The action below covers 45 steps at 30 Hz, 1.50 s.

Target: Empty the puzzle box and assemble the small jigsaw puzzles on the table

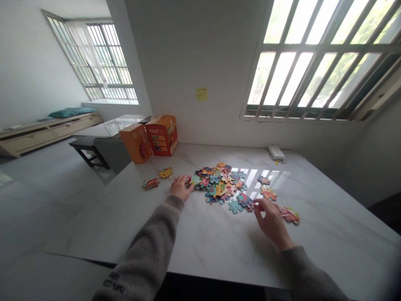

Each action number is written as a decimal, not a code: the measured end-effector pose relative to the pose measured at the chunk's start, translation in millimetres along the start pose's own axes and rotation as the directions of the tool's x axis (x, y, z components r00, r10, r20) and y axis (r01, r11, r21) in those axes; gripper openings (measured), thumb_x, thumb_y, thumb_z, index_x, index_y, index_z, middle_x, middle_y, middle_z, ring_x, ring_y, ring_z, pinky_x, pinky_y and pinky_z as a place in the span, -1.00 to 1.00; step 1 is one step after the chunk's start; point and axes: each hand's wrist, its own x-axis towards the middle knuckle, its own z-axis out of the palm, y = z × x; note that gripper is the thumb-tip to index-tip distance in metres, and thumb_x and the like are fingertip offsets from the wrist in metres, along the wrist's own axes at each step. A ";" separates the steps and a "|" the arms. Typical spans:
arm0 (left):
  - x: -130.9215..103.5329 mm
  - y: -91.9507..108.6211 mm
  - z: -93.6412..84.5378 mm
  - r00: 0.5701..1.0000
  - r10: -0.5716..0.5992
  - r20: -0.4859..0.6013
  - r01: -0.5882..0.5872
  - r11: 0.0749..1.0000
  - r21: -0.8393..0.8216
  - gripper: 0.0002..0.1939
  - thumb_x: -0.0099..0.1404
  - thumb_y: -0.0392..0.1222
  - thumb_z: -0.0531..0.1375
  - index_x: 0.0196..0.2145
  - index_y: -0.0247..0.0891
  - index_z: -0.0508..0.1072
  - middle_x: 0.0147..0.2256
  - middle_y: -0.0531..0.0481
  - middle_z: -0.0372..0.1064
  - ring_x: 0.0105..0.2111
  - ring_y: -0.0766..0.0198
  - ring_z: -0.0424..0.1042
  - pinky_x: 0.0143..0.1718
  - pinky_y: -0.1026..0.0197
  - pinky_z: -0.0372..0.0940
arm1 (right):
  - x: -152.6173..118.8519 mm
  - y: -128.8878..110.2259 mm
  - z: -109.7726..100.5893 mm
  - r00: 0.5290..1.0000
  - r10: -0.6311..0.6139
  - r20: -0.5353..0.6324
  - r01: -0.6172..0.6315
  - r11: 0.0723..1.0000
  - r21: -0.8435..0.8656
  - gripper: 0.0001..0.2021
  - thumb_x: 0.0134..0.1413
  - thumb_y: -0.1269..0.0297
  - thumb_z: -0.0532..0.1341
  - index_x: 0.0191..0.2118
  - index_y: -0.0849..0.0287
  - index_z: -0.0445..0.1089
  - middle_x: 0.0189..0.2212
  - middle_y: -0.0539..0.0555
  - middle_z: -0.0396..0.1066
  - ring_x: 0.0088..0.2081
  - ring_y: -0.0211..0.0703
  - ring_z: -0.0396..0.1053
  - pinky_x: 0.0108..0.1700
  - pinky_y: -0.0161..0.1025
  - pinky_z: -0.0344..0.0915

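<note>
A heap of colourful jigsaw pieces (219,182) lies in the middle of a white marble table (219,246). My left hand (181,187) rests palm down at the heap's left edge, fingertips touching a piece there. At the heap's near right edge my right hand (272,220) has its fingers spread, the fingertips by a blue piece (235,205). Joined pieces (290,215) lie just right of that hand. Whether either hand grips a piece is unclear.
Two small joined clusters (151,183) (166,172) lie left of the heap. An orange puzzle box (163,134) and its lid (136,143) stand at the far left. A white device (276,152) sits near the wall. A dark bench (86,148) stands beyond the table's left edge.
</note>
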 end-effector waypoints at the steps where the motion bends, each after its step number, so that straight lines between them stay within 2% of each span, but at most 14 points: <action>1: -0.5 1.6 2.9 0.999 0.011 0.030 -0.011 1.000 0.008 -0.58 0.15 -0.10 0.28 -0.02 -0.19 0.44 0.03 -0.18 0.39 0.05 -0.08 0.30 0.08 -0.06 0.18 | 4.0 -13.7 6.4 0.998 -0.048 0.035 0.047 0.998 0.047 -0.83 0.26 0.27 0.05 -0.18 0.12 0.37 -0.37 0.08 0.43 -0.31 -0.08 0.37 -0.11 -0.14 0.16; 3: -1.1 5.2 6.9 0.997 0.023 0.075 -0.023 1.000 -0.002 -0.59 0.14 -0.09 0.30 -0.05 -0.17 0.41 0.06 -0.16 0.39 0.06 -0.07 0.30 0.08 -0.06 0.17 | 12.4 -38.3 15.9 0.990 -0.120 0.075 0.110 0.987 0.118 -0.83 0.27 0.30 0.04 -0.15 0.12 0.37 -0.36 0.07 0.43 -0.31 -0.08 0.35 -0.09 -0.12 0.16; 7: 0.6 9.0 5.1 0.994 0.009 0.111 -0.005 1.000 -0.028 -0.77 0.11 -0.23 0.30 -0.24 -0.16 0.40 0.02 -0.11 0.43 0.02 -0.01 0.34 0.05 -0.03 0.18 | 32.0 -73.3 24.6 0.976 -0.191 0.105 0.164 0.960 0.226 -0.81 0.27 0.36 0.05 -0.10 0.10 0.37 -0.34 0.08 0.44 -0.27 -0.06 0.35 -0.07 -0.11 0.16; 10: 1.0 11.4 -0.5 0.992 0.020 0.127 -0.015 0.999 -0.042 -0.80 0.08 -0.26 0.32 -0.33 -0.19 0.39 -0.03 -0.09 0.44 -0.02 0.04 0.36 0.02 0.02 0.20 | 47.9 -88.8 31.0 0.970 -0.214 0.113 0.176 0.944 0.278 -0.80 0.27 0.37 0.04 -0.09 0.10 0.37 -0.30 0.09 0.45 -0.25 -0.06 0.35 -0.07 -0.11 0.16; 16: -3.9 19.5 -5.7 0.989 0.023 0.148 -0.031 0.998 0.052 -0.77 0.08 -0.17 0.32 -0.30 -0.19 0.40 -0.05 -0.07 0.39 -0.04 0.04 0.31 -0.03 0.06 0.18 | 73.6 -105.7 57.4 0.961 -0.243 0.130 0.199 0.938 0.286 -0.80 0.24 0.40 0.06 -0.10 0.13 0.38 -0.28 0.10 0.47 -0.23 -0.07 0.35 -0.08 -0.13 0.15; 20: -7.7 21.4 -6.7 0.983 -0.002 0.186 -0.017 0.995 0.098 -0.78 0.10 -0.23 0.29 -0.25 -0.17 0.41 -0.15 -0.01 0.38 -0.06 0.10 0.30 -0.04 0.10 0.16 | 79.5 -111.2 76.3 0.956 -0.262 0.132 0.219 0.936 0.275 -0.79 0.25 0.41 0.07 -0.07 0.15 0.38 -0.22 0.12 0.47 -0.18 -0.06 0.34 -0.08 -0.14 0.15; 25: -12.4 22.1 -3.3 0.983 0.053 0.175 -0.076 0.988 0.131 -0.71 0.10 -0.06 0.35 -0.24 -0.16 0.42 -0.12 -0.03 0.34 -0.05 0.08 0.28 -0.02 0.08 0.14 | 78.2 -112.5 92.8 0.951 -0.252 0.179 0.219 0.959 0.182 -0.81 0.23 0.39 0.10 -0.08 0.11 0.39 -0.17 0.12 0.44 -0.12 -0.03 0.32 -0.03 -0.14 0.14; 31: -14.1 23.7 2.0 0.989 0.107 0.101 -0.120 0.984 0.133 -0.81 0.12 -0.14 0.33 -0.31 -0.19 0.44 -0.12 -0.05 0.32 -0.04 0.09 0.27 -0.03 0.08 0.16 | 88.9 -124.2 110.4 0.988 -0.035 0.152 0.045 0.997 -0.064 -0.80 0.30 0.23 0.09 -0.12 0.12 0.42 -0.17 0.18 0.39 -0.07 0.06 0.26 -0.03 -0.08 0.11; 34: -15.6 26.3 0.4 0.979 0.201 0.030 -0.203 0.976 0.076 -0.84 0.13 -0.17 0.32 -0.33 -0.20 0.43 -0.08 -0.08 0.32 -0.04 0.08 0.28 0.00 0.07 0.17 | 93.1 -130.8 114.3 0.990 -0.019 0.140 0.034 0.994 -0.105 -0.77 0.31 0.15 0.08 -0.22 0.12 0.42 -0.18 0.19 0.39 -0.09 0.07 0.24 -0.05 -0.06 0.09; 37: -19.2 30.4 -3.3 0.954 0.299 -0.007 -0.299 0.954 0.019 -0.64 0.11 -0.17 0.31 -0.12 -0.21 0.42 -0.05 -0.12 0.33 -0.05 0.07 0.31 0.01 0.05 0.18 | 94.1 -130.4 113.0 0.991 -0.022 0.131 0.021 1.000 0.004 -0.76 0.35 0.19 0.03 -0.30 0.12 0.36 -0.24 0.14 0.41 -0.15 0.01 0.25 -0.12 -0.12 0.10; 39: -22.7 32.0 -5.8 0.941 0.338 0.002 -0.338 0.941 0.010 -0.33 0.08 -0.11 0.33 0.14 -0.22 0.28 -0.03 -0.16 0.33 -0.05 0.03 0.32 -0.01 0.01 0.19 | 93.8 -125.6 109.4 0.990 -0.004 0.142 -0.013 0.992 0.124 -0.72 0.37 0.23 -0.02 -0.35 0.12 0.31 -0.32 0.10 0.40 -0.24 -0.05 0.26 -0.18 -0.17 0.10; 41: -26.8 31.1 -7.6 0.931 0.363 0.033 -0.363 0.932 0.010 -0.14 0.08 -0.05 0.33 0.28 -0.22 0.10 -0.05 -0.16 0.35 -0.08 0.01 0.34 -0.03 -0.01 0.20 | 92.5 -118.7 104.0 0.987 -0.021 0.161 -0.016 0.974 0.228 -0.69 0.39 0.23 -0.06 -0.40 0.11 0.24 -0.38 0.07 0.37 -0.29 -0.09 0.25 -0.23 -0.20 0.10; 43: -31.4 28.2 -9.1 0.915 0.398 0.072 -0.398 0.917 -0.012 -0.19 0.14 -0.08 0.28 0.29 -0.25 0.09 -0.16 -0.13 0.39 -0.16 0.05 0.36 -0.08 0.01 0.23 | 89.5 -111.6 97.4 0.981 -0.065 0.183 0.007 0.954 0.300 -0.67 0.39 0.20 -0.08 -0.43 0.11 0.18 -0.40 0.05 0.34 -0.31 -0.11 0.24 -0.24 -0.22 0.11; 45: -36.7 25.0 -11.3 0.889 0.444 0.111 -0.441 0.896 -0.052 -0.37 0.21 -0.13 0.22 0.21 -0.28 0.23 -0.30 -0.08 0.39 -0.26 0.12 0.37 -0.16 0.07 0.26 | 85.1 -105.8 90.7 0.969 -0.117 0.219 0.031 0.931 0.363 -0.66 0.40 0.19 -0.10 -0.44 0.10 0.16 -0.41 0.04 0.32 -0.32 -0.12 0.23 -0.24 -0.22 0.13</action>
